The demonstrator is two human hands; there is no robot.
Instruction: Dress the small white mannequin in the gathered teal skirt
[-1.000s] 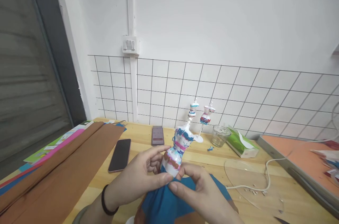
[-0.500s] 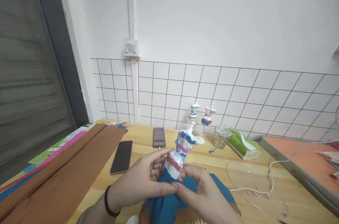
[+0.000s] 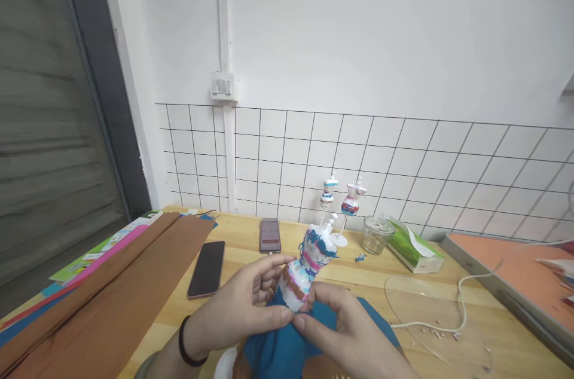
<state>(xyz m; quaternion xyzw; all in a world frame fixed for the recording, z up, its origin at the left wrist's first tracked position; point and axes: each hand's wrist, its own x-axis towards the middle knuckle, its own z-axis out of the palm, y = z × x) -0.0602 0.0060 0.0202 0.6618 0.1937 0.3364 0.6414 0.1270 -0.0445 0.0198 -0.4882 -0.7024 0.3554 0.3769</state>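
Note:
A small white mannequin bust (image 3: 310, 264) streaked with blue, pink and brown paint stands tilted between my hands. My left hand (image 3: 244, 306) curls around its lower left side, thumb pressed at the waist. Fingers of my right hand (image 3: 341, 325) pinch blue crepe paper (image 3: 280, 346) against the bust's base. The blue paper hangs below like a skirt over a brown layer. Both hands are closed on the bust and paper.
Two small painted busts on stands (image 3: 339, 202), a glass jar (image 3: 375, 234) and a green tissue pack (image 3: 410, 244) sit by the tiled wall. Two phones (image 3: 207, 268) (image 3: 269, 235) lie on the wooden table. Brown paper sheets (image 3: 112, 289) lie left; a clear plate (image 3: 430, 316) and cable right.
The bust has turned slightly in my hands, and my fingers have shifted along its waist over the blue paper. The view has tilted up a little.

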